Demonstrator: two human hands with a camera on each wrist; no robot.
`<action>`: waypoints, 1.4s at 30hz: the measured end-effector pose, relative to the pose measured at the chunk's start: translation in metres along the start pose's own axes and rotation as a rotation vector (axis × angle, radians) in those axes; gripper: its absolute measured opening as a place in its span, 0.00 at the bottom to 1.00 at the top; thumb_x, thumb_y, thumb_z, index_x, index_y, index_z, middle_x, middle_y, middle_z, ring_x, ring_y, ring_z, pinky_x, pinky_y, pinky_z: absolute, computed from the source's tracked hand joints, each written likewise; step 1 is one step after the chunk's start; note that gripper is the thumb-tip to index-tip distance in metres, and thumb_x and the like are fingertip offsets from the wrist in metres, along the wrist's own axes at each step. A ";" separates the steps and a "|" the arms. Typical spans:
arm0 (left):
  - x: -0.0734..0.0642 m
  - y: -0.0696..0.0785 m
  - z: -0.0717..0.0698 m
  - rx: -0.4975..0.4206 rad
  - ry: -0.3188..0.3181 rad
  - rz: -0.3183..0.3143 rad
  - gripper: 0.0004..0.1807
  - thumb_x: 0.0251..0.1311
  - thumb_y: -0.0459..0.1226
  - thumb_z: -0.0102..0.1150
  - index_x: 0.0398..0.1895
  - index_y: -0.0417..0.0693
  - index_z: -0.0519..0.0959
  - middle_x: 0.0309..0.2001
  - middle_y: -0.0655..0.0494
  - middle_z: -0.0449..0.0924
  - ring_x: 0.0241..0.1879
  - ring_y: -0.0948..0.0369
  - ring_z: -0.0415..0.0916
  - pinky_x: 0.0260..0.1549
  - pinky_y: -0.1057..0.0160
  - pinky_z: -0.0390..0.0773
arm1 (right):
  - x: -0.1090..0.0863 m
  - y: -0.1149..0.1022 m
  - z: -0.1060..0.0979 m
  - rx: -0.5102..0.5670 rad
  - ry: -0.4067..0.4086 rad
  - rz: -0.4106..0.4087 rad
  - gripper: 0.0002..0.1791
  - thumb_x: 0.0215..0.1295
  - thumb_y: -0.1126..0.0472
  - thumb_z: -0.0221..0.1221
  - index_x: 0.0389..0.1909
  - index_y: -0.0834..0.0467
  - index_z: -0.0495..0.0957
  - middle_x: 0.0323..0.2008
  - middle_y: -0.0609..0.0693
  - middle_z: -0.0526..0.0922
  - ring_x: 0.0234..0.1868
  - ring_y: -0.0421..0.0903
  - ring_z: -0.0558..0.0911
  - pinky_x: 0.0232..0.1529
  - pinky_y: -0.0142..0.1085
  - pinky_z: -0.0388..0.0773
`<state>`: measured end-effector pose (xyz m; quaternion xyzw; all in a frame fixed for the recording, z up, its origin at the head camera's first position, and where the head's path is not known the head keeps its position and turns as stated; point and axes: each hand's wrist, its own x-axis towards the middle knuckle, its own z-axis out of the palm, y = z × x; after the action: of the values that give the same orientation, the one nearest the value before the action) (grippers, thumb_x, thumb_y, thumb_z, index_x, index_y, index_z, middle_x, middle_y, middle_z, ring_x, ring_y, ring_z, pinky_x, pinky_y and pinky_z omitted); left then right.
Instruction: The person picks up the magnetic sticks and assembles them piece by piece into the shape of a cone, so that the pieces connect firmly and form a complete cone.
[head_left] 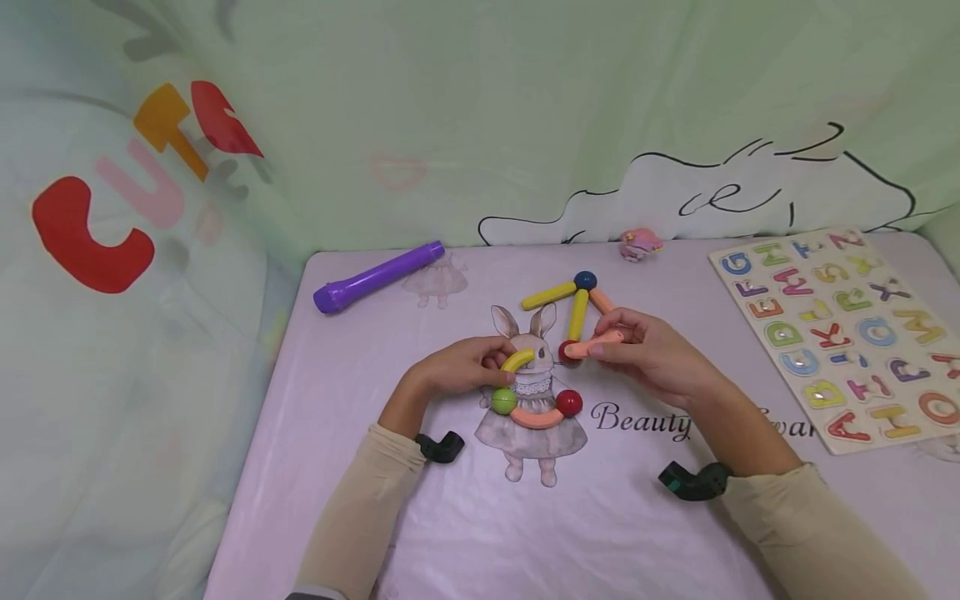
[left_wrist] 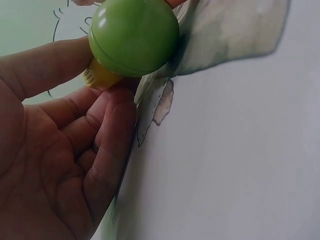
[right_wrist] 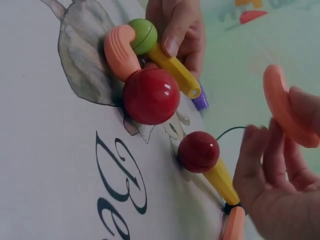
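Observation:
My left hand (head_left: 465, 367) pinches a yellow curved stick (head_left: 517, 360) joined to a green ball (left_wrist: 135, 37). From that ball an orange curved stick (head_left: 537, 419) leads to a red ball (head_left: 569, 403), low over the printed rabbit. My right hand (head_left: 656, 354) holds a loose orange curved stick (right_wrist: 281, 107) between thumb and fingers. In the head view this stick overlaps a second red ball (right_wrist: 199, 152); the right wrist view shows them apart. That ball ends a yellow straight stick (head_left: 577, 315) running to a dark blue ball (head_left: 585, 281).
Another yellow stick (head_left: 549, 296) and an orange stick (head_left: 601, 301) also branch from the blue ball. A purple toy microphone (head_left: 378, 277) lies at the back left, a small pink toy (head_left: 641, 243) at the back edge. On the right lies an alphabet board (head_left: 817, 333).

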<state>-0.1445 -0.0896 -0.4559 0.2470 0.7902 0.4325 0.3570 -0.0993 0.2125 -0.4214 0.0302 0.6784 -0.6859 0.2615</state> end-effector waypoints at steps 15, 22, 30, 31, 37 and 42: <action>0.001 -0.001 0.001 -0.002 -0.006 0.007 0.15 0.66 0.38 0.64 0.54 0.47 0.76 0.34 0.58 0.71 0.36 0.64 0.68 0.41 0.67 0.69 | 0.010 0.003 0.025 -0.319 0.117 -0.058 0.25 0.67 0.54 0.68 0.60 0.58 0.73 0.54 0.58 0.83 0.51 0.46 0.85 0.49 0.28 0.82; 0.001 -0.001 0.001 -0.007 -0.001 0.007 0.16 0.66 0.39 0.64 0.54 0.47 0.76 0.35 0.58 0.72 0.36 0.63 0.69 0.41 0.67 0.69 | 0.011 0.011 0.034 -0.490 0.128 -0.124 0.19 0.67 0.58 0.68 0.57 0.56 0.79 0.43 0.52 0.89 0.43 0.47 0.87 0.43 0.29 0.83; -0.001 0.000 0.000 -0.017 0.009 -0.012 0.17 0.65 0.38 0.65 0.54 0.46 0.74 0.35 0.58 0.71 0.37 0.64 0.68 0.41 0.67 0.69 | 0.008 0.010 0.040 -0.609 0.185 -0.170 0.17 0.67 0.58 0.68 0.55 0.56 0.81 0.37 0.50 0.90 0.40 0.45 0.87 0.38 0.28 0.82; -0.001 0.000 0.000 -0.019 0.010 -0.015 0.17 0.65 0.38 0.65 0.54 0.46 0.74 0.35 0.58 0.71 0.37 0.64 0.68 0.41 0.67 0.69 | 0.008 0.011 0.041 -0.625 0.194 -0.181 0.17 0.66 0.58 0.68 0.54 0.56 0.82 0.37 0.50 0.90 0.40 0.45 0.87 0.38 0.28 0.82; -0.001 0.000 -0.001 -0.036 0.014 -0.022 0.17 0.64 0.37 0.65 0.54 0.46 0.74 0.36 0.58 0.71 0.37 0.63 0.68 0.41 0.67 0.69 | 0.006 0.012 0.047 -0.725 0.238 -0.254 0.17 0.62 0.60 0.72 0.52 0.56 0.83 0.38 0.50 0.90 0.41 0.46 0.87 0.38 0.27 0.81; 0.000 -0.001 -0.001 -0.044 0.015 -0.013 0.16 0.64 0.36 0.65 0.53 0.46 0.74 0.35 0.58 0.71 0.37 0.63 0.68 0.41 0.67 0.69 | 0.005 0.014 0.050 -0.766 0.230 -0.300 0.17 0.61 0.61 0.72 0.50 0.58 0.83 0.39 0.51 0.90 0.41 0.47 0.88 0.36 0.28 0.81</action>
<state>-0.1451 -0.0911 -0.4567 0.2307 0.7848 0.4491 0.3595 -0.0823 0.1645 -0.4325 -0.0918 0.9058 -0.4071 0.0735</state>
